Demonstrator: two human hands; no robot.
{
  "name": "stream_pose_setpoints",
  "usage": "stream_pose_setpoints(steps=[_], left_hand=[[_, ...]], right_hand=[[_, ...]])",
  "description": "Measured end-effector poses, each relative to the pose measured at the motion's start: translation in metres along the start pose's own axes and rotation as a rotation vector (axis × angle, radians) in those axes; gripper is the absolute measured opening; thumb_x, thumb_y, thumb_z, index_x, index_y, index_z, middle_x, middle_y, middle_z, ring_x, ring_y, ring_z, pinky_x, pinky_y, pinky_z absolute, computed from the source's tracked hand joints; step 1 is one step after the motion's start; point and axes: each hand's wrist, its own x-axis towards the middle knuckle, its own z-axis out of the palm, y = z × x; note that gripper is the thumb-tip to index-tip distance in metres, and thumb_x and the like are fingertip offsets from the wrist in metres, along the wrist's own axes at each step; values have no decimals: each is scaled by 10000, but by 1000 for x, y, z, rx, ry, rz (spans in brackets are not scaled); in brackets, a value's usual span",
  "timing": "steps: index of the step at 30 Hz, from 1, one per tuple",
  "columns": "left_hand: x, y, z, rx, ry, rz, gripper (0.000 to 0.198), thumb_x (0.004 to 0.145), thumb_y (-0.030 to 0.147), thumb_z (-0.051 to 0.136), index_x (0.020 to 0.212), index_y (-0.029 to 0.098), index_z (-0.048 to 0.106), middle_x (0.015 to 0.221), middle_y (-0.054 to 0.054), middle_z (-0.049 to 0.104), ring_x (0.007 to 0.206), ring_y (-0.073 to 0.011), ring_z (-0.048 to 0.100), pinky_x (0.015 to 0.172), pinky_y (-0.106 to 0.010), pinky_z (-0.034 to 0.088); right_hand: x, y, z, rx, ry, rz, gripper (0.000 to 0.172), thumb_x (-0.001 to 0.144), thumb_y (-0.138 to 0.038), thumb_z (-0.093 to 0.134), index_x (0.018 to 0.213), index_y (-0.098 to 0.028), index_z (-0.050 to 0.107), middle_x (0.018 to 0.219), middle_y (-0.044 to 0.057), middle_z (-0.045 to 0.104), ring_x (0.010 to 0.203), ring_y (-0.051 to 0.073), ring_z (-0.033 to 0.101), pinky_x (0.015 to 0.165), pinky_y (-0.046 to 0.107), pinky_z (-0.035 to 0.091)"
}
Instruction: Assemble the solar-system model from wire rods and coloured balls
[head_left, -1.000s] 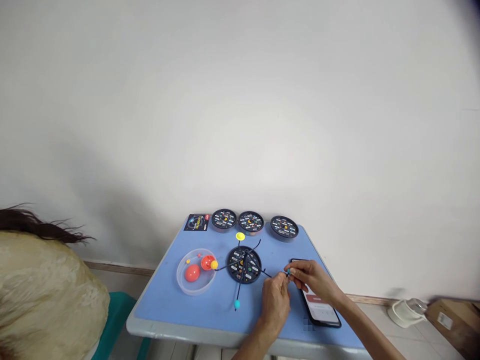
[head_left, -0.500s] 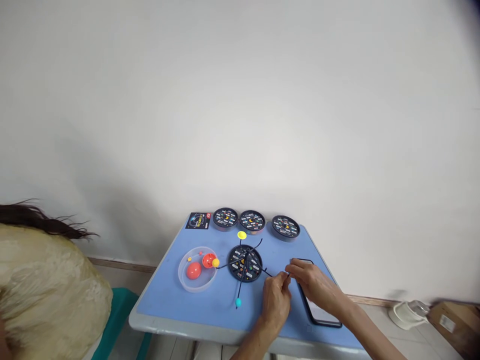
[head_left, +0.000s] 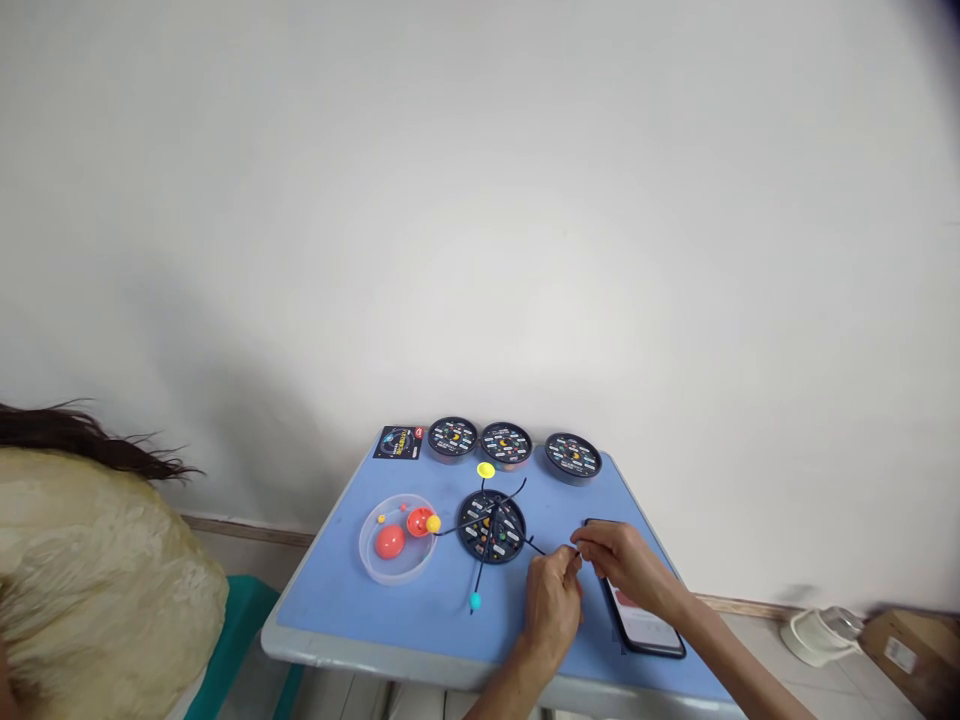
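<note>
A planet model with thin black rods stands on a round dark base (head_left: pixel 471 545) printed with small pictures. Yellow (head_left: pixel 486 470), orange (head_left: pixel 433 523) and teal (head_left: pixel 475 601) balls sit on its rods. One black rod (head_left: pixel 534 545) reaches right into my left hand (head_left: pixel 553 600), whose fingers are pinched around it. My right hand (head_left: pixel 615 560) pinches at the rod's outer end, close against the left fingertips. Any small part between the right fingers is hidden. Beneath the right hand lies a phone (head_left: pixel 651 632) with its screen lit.
A clear round tray (head_left: pixel 369 570) at left holds red half-shells (head_left: pixel 389 542) and small balls. Three round dark-lidded boxes (head_left: pixel 506 442) and a black card (head_left: pixel 398 442) line the back of the blue table (head_left: pixel 337 610). Another person's sleeve (head_left: pixel 97 580) is at left.
My right fingers have shifted slightly at the rod's end. The teal ball's rod has moved up a little. Otherwise the view has only drifted slightly.
</note>
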Motion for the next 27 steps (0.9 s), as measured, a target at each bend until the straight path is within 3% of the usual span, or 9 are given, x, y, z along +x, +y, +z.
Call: stream_pose_setpoints(steps=[6, 10, 20, 27], left_hand=[[2, -1, -1, 3, -12, -9, 416, 939, 485, 324, 661, 225, 492, 501, 60, 426, 339, -85, 399, 334, -191, 234], [2, 0, -1, 3, -26, -8, 411, 948, 463, 325, 675, 220, 513, 498, 58, 442, 346, -85, 416, 339, -183, 251], [2, -2, -2, 50, -30, -4, 380, 945, 403, 313, 662, 226, 494, 479, 61, 410, 341, -101, 412, 358, -205, 260], [4, -2, -1, 51, -25, -2, 369, 944, 394, 338, 692, 213, 537, 458, 69, 396, 340, -98, 400, 370, -205, 258]], right_hand=[[6, 9, 2, 407, -78, 207, 492, 803, -605, 516, 778, -143, 684, 576, 2, 572, 466, 132, 504, 469, 282, 424], [4, 11, 1, 554, -72, 270, 574, 694, -694, 613, 800, -139, 710, 630, 21, 606, 501, 134, 508, 471, 283, 414], [5, 2, -1, 543, -27, 262, 344, 715, -476, 654, 799, -146, 706, 507, -44, 508, 470, 111, 407, 471, 264, 327], [3, 2, -3, 204, 5, 91, 263, 802, -275, 475, 858, -168, 709, 628, 20, 608, 545, 172, 543, 552, 304, 426]])
